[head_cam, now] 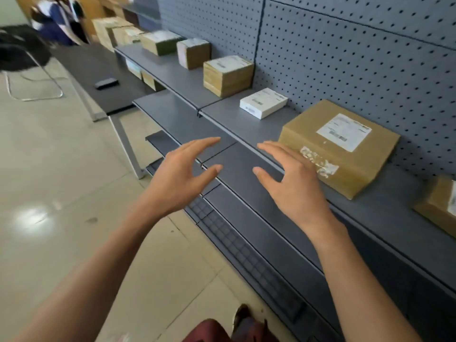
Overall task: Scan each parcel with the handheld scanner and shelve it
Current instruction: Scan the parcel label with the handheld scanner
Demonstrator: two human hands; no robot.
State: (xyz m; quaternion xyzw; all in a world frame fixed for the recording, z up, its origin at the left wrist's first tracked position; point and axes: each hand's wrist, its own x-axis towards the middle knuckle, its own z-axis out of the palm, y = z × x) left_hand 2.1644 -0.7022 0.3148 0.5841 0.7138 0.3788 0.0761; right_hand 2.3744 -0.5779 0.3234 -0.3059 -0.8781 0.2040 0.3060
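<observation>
- Head view: left hand (182,174) and right hand (293,178) both held out in front of the shelf (234,119), fingers spread and loosely curved, holding nothing.
- Right fingertips are close to the near corner of the large brown parcel (338,146); whether they touch it I cannot tell.
- That parcel lies flat on the upper shelf, label up, against the pegboard (345,58). Torn tape patch on its near face.
- More parcels along the same shelf: white box (262,102) just beyond it, taped brown box (228,75) further on, others behind — blurred. Another brown parcel (439,206) at the right edge, partly cut off.
- Scanner: a small dark object (106,83) lies on the dark table (98,70) well to the left. Probably the handheld, too blurred to confirm. Not in either hand.
- Judgement: large parcel looks shelved, so the step in hand is going for the next one.
- To do it well: fetch the scanner first with one hand, keep the other free for the parcel. Present the label flat to the scanner, barcode unobstructed.
- When shelving, leave the label up and slide the parcel back to the pegboard — the gap between the large parcel and the white box looks usable.
- Risk: labels on the far boxes face different ways; check the barcode before lifting.
</observation>
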